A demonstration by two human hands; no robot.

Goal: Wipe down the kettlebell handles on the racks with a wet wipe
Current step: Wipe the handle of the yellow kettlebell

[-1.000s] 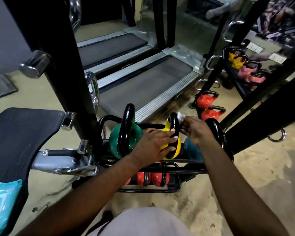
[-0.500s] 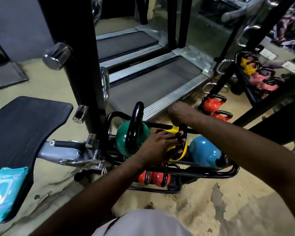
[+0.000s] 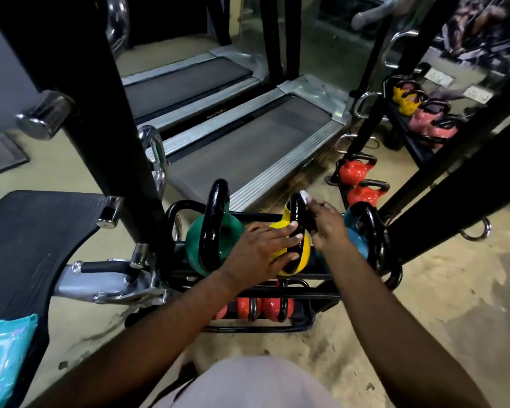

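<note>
A low black rack (image 3: 321,295) holds a green kettlebell (image 3: 198,240), a yellow kettlebell (image 3: 305,254) and a blue kettlebell (image 3: 358,241) on top, with red kettlebells (image 3: 274,309) below. My left hand (image 3: 262,251) grips the yellow kettlebell's body and the lower part of its black handle (image 3: 296,213). My right hand (image 3: 326,222) pinches a white wet wipe (image 3: 304,197) against the top right side of that handle.
A black padded bench (image 3: 27,237) at the left carries a teal wipe packet (image 3: 3,354). A black machine post (image 3: 106,113) stands beside the rack. Treadmills (image 3: 248,142) lie behind. At the right, a second rack (image 3: 418,148) holds yellow and pink kettlebells, with two red ones (image 3: 357,184) on the floor.
My right hand came back from behind the yellow kettlebell's handle to its top right side, and the wipe shows again. My left hand stayed on the yellow kettlebell.
</note>
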